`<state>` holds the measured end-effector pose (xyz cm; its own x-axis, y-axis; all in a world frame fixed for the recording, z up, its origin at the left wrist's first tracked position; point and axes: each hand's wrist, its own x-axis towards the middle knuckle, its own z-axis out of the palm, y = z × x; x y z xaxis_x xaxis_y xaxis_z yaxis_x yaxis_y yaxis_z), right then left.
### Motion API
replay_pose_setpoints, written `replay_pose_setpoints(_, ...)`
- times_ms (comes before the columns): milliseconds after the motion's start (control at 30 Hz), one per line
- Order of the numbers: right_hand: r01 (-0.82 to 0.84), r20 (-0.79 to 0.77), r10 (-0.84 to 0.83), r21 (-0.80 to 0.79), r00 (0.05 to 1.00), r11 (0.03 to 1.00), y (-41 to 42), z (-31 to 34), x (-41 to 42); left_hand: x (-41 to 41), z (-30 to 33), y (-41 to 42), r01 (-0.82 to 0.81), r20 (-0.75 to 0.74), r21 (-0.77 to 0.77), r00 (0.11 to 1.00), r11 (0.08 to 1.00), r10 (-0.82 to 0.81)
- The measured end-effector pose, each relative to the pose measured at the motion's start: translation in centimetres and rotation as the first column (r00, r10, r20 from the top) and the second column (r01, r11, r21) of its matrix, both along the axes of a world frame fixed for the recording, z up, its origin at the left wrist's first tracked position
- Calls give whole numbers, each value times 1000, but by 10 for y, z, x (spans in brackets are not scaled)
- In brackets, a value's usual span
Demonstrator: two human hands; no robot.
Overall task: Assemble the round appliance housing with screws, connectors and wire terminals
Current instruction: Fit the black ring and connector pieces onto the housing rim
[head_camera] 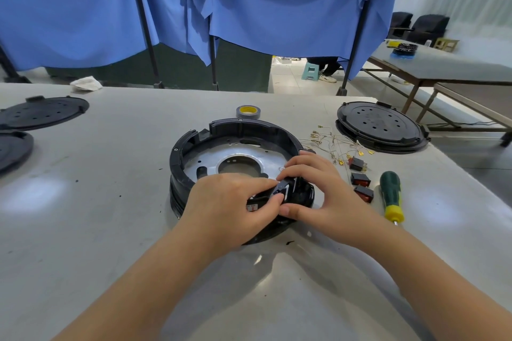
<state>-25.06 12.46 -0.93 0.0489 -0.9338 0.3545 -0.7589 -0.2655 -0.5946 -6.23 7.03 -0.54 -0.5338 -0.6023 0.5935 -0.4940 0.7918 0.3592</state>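
While both hands work at the near rim of the round housing, the left hand pinches a small black part and the right hand grips it from the other side. I judge they are seating it; next it needs pressing home. Three red switches, one screwdriver and a bundle of wires wait beside.

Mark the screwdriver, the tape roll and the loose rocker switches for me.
screwdriver (pixel 391 193): head view, on its green handle.
tape roll (pixel 248 111): head view, on its grey outer band.
rocker switches (pixel 360 179): head view, on the middle switch's red face.
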Motion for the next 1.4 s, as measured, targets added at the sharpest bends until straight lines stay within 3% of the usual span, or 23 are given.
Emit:
replay_pose_setpoints(467,22,74,-23,13,997,1000,2,1,-7,-2,2,1,-41,10,31,999,999,41)
replay_pose_setpoints(600,179,179,-161,-88,971,980,5,5,-25,-1,1,2,-47,6,9,999,999,47)
replay_pose_setpoints(667,360,59,-356,-131,933,924,4,4,-37,-1,1,2,-43,14,2,999,999,43)
replay_pose_setpoints(767,603,-301,-593,-68,747,795,4,-1,-52,-2,1,2,-39,25,-42,999,998,40)
replay_pose_setpoints(867,719,-569,-587,12,576,695,4,-4,-56,-2,0,1,-34,28,-64,999,997,35)
replay_pose_setpoints(933,732,-653,-545,22,526,680,4,-3,-54,-2,-1,2,-34,27,-67,999,997,36)
replay_pose_setpoints(1200,661,-568,-500,106,653,743,6,1,-48,-2,-1,1,-25,42,-72,999,997,28)
replay_pose_setpoints(1400,629,-362,-571,55,737,776,3,0,-43,-1,0,1,-18,43,-56,999,998,20)
